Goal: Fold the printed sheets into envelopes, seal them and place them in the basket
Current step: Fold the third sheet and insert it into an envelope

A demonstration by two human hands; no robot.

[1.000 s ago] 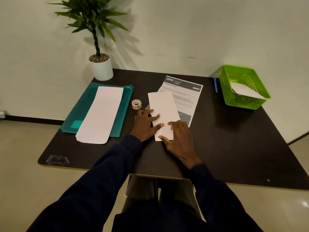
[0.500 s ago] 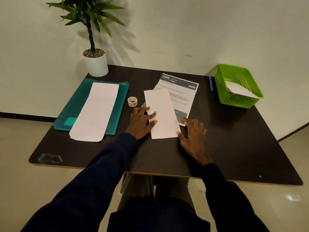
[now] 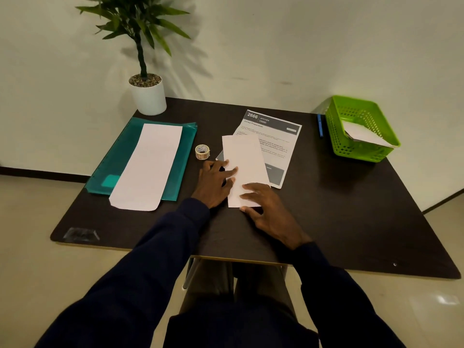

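A folded white sheet point(image 3: 244, 156) lies lengthwise at the table's middle, partly over a printed sheet point(image 3: 277, 136) with a dark header. My left hand point(image 3: 216, 182) presses flat on the folded sheet's left edge, fingers spread. My right hand point(image 3: 268, 209) rests on its near right corner, thumb below the bottom edge. A long white envelope point(image 3: 148, 167) lies on a teal folder point(image 3: 120, 151) to the left. A small tape roll point(image 3: 202, 151) stands just left of the folded sheet. The green basket point(image 3: 336, 131) at the far right holds a white envelope point(image 3: 364, 135).
A potted plant in a white pot point(image 3: 148, 96) stands at the back left corner. A blue pen point(image 3: 320, 126) lies beside the basket. The dark table point(image 3: 339, 209) ends close to my body; a clear tape patch point(image 3: 80, 233) sits at its near left corner.
My right hand slid off the sheet to the right, then came back onto its near right corner. My left hand stayed on the left edge. The view shifted slightly.
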